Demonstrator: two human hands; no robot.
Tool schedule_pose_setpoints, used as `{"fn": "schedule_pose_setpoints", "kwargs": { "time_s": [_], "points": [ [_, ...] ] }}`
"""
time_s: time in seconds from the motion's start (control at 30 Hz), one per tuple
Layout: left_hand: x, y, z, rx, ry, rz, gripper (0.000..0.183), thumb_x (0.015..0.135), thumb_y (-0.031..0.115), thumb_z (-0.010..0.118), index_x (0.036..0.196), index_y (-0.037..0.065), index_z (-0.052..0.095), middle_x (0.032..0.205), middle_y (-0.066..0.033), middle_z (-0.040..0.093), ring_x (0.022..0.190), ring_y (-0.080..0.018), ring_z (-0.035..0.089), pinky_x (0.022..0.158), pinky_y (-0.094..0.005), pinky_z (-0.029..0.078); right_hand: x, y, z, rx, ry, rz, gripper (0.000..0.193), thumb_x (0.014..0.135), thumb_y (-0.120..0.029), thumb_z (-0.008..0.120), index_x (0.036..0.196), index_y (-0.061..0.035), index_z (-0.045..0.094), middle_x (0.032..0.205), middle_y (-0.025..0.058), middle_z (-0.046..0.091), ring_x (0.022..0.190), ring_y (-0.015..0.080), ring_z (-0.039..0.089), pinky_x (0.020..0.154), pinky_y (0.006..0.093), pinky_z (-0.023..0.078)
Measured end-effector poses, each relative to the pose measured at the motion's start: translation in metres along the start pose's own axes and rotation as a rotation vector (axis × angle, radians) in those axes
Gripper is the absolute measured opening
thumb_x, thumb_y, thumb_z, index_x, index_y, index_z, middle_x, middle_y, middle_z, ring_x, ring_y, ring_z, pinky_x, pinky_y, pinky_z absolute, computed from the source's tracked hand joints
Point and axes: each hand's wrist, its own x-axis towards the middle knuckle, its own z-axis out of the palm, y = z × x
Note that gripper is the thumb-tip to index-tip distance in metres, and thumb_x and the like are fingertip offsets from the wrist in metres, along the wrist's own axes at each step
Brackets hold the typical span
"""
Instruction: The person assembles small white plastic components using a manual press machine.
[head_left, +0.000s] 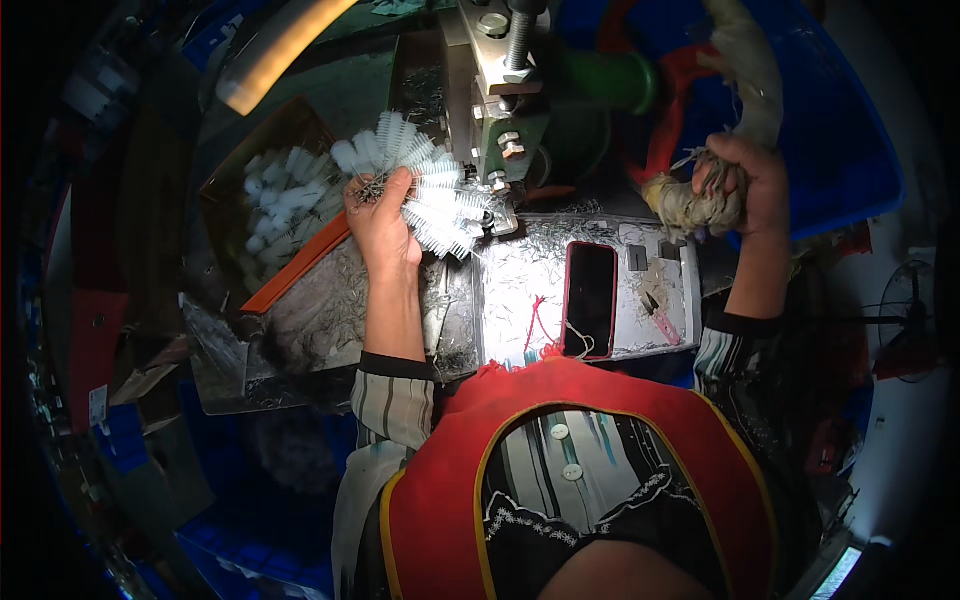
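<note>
My left hand is closed around a fanned-out bunch of white bristle brushes, their wire ends gathered at the thumb. The outer brushes reach the lower jaw of a metal bench press, under its bolts. My right hand grips the cloth-wrapped end of a thick lever, off to the right. Its fingers curl round the frayed wrapping.
Left of my hand, an orange bin holds more white brushes. A white tray strewn with metal bits carries a red-edged phone and small pink-handled snips. A blue tub stands behind the lever.
</note>
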Motion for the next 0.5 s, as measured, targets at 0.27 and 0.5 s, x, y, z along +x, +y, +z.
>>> {"fn": "schedule_pose_setpoints", "kwargs": {
  "time_s": [0.27, 0.5],
  "points": [
    [-0.002, 0.003, 0.009, 0.033, 0.074, 0.035, 0.027, 0.075, -0.010, 0.064, 0.092, 0.000, 0.045, 0.082, -0.0128, 0.058, 0.070, -0.0212, 0.062, 0.065, -0.0349, 0.057, -0.005, 0.015, 0.009, -0.022, 0.040, -0.171, 0.022, 0.076, -0.013, 0.058, 0.058, -0.0047, 0.051, 0.055, 0.0115, 0.054, 0.046, 0.0195, 0.054, 0.046, 0.0303, 0.045],
    [-0.003, 0.020, 0.012, 0.119, -0.072, -0.148, 0.037, 0.073, -0.010, 0.066, 0.097, 0.003, 0.040, 0.080, -0.0098, 0.057, 0.071, -0.0174, 0.061, 0.062, -0.0283, 0.054, 0.009, 0.114, -0.008, 0.017, -0.060, -0.453, 0.012, 0.077, -0.012, 0.060, 0.075, -0.0002, 0.058, 0.066, 0.0065, 0.059, 0.056, 0.0084, 0.052, 0.052, 0.0212, 0.040]
  ]
}}
